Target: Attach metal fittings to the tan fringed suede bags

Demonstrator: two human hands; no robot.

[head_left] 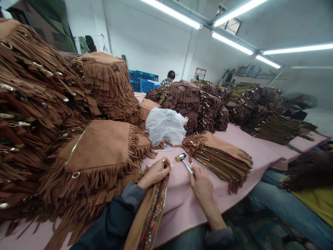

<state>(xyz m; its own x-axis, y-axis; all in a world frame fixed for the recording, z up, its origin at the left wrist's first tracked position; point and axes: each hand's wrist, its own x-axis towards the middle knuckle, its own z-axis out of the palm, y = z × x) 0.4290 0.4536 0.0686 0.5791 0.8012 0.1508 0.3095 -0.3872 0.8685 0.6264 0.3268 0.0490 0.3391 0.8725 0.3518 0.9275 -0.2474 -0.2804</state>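
Between the fingers and thumb of my left hand [156, 171] is pinched the end of a brown fringed bag [153, 211]. Its zip opening gapes toward me and shows a patterned lining. My right hand [202, 185] is wrapped round the handle of a small hammer [184, 160] with a yellowish face. The hammer's head is over the pink-covered table, a little to the right of my left hand and apart from the bag. A tan fringed bag piece [101, 146] with a gold zip lies on a heap to the left.
Tall stacks of tan fringed bags [109, 83] rise on the left. A white plastic bag [166, 125] and a row of tan bags [221, 156] lie ahead. Dark brown bags [184, 100] are piled farther back. A person in yellow [314, 198] sits at the right, another [166, 81] behind the piles.
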